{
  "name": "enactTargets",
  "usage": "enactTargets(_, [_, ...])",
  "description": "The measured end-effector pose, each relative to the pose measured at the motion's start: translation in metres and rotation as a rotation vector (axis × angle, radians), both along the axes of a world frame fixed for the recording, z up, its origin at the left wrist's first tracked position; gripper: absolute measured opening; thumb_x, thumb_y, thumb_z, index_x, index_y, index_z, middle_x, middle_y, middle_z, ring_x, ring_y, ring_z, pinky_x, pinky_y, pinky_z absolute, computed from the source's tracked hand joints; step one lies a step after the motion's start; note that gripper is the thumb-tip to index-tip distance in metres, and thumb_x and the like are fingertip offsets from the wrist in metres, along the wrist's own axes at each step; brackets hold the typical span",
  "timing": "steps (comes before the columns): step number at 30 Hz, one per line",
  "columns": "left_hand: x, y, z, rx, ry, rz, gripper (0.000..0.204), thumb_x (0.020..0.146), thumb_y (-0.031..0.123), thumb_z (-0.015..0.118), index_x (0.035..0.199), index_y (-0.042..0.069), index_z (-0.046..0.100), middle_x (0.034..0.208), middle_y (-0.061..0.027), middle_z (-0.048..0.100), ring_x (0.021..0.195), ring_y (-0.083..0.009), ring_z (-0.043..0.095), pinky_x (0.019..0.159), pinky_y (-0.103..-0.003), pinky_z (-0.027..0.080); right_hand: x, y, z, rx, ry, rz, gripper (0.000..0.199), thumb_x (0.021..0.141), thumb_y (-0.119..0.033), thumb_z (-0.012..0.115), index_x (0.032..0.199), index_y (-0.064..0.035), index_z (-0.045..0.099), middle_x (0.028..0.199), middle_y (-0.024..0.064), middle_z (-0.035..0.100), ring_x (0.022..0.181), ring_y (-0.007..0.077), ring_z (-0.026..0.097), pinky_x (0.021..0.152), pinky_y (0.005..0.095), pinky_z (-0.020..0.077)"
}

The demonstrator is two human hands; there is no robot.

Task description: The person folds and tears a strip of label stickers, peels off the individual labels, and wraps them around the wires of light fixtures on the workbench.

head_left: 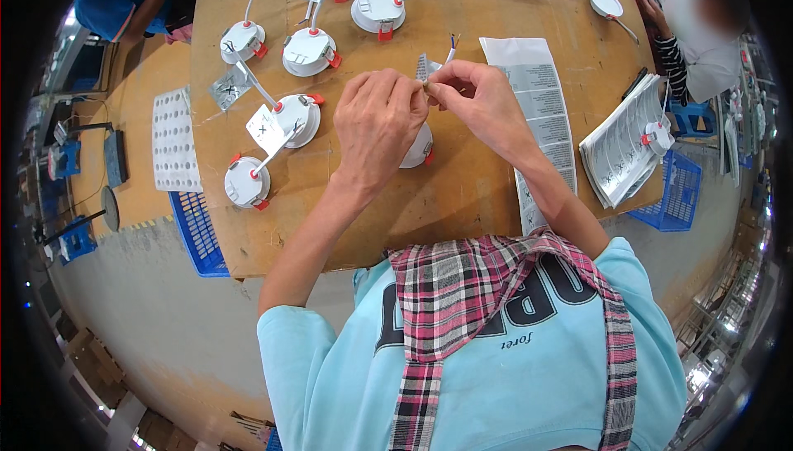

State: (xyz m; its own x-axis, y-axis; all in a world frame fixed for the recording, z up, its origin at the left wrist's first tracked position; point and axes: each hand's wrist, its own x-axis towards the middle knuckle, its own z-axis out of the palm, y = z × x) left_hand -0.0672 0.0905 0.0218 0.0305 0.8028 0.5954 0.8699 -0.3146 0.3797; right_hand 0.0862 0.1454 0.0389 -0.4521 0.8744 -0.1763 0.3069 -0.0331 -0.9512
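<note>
My left hand (pixel 373 121) and my right hand (pixel 483 108) meet over the middle of the table, thumbs and fingertips pinched together. Between them a small silver-grey printed label (pixel 424 66) sticks up, held at its lower edge. A white cable end (pixel 451 53) with bare blue and brown wires rises just behind my right fingers. Under my hands lies a round white downlight (pixel 419 147) with a red clip, mostly covered by the left hand. A long sheet of printed labels (pixel 529 79) lies by my right forearm, partly beneath it.
Several white downlights with cables and tags, such as one downlight (pixel 310 53), stand to the left and far side. A stack of label sheets (pixel 624 145) rests at the right edge. Blue crates (pixel 198 232) flank the brown table (pixel 462 195). Other people sit at the far corners.
</note>
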Motion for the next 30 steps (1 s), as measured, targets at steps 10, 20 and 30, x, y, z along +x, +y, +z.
enactTargets(10, [0.0018, -0.0032, 0.005, -0.038, -0.049, 0.011, 0.012, 0.07, 0.005, 0.07, 0.078, 0.006, 0.063, 0.075, -0.005, 0.062, 0.072, -0.0235, 0.061, 0.07, -0.035, 0.048, 0.0007, 0.0001, 0.0013, 0.015, -0.004, 0.037, 0.017, 0.084, -0.009, 0.06, 0.092, 0.0058, 0.065, 0.081, 0.0109, 0.068, 0.075, 0.0153, 0.064, 0.072, 0.0284, 0.0511])
enactTargets(20, [0.0033, -0.003, 0.0031, -0.009, 0.042, 0.0, 0.014, 0.069, 0.006, 0.072, 0.079, 0.008, 0.063, 0.076, -0.0042, 0.061, 0.075, -0.0229, 0.062, 0.073, -0.035, 0.048, 0.004, 0.0001, 0.0024, 0.021, -0.017, 0.03, 0.016, 0.084, -0.009, 0.062, 0.091, 0.0048, 0.067, 0.081, 0.0106, 0.069, 0.074, 0.0149, 0.065, 0.071, 0.0286, 0.0512])
enactTargets(30, [0.0027, -0.0025, 0.004, -0.079, -0.125, -0.016, 0.009, 0.071, 0.008, 0.07, 0.074, 0.007, 0.062, 0.071, -0.0045, 0.058, 0.071, -0.0218, 0.061, 0.072, -0.035, 0.049, 0.0078, 0.0011, 0.0034, 0.023, -0.028, 0.048, 0.016, 0.083, -0.01, 0.062, 0.087, 0.005, 0.065, 0.077, 0.0082, 0.067, 0.071, 0.0127, 0.062, 0.068, 0.0276, 0.0498])
